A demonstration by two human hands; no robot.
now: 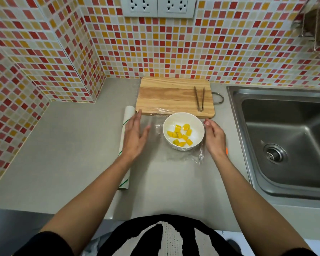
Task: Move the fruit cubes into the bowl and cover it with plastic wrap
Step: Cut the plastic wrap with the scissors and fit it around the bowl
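front: counter (78, 148) open | left: wrap roll (127, 122) | behind: cutting board (166, 95)

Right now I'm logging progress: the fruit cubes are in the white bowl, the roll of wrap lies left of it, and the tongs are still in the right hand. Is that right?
Not quite. The tongs lie on the cutting board, not in the right hand, which is beside the bowl and holds no tongs. The head view shows this. The fruit cubes are in the bowl, and the roll of wrap lies to its left.

A white bowl (183, 131) stands upright just in front of a wooden cutting board (175, 96), holding yellow fruit cubes (180, 134). Clear plastic wrap (199, 154) lies crinkled over and around the bowl. Its roll (126, 145) lies left of the bowl.
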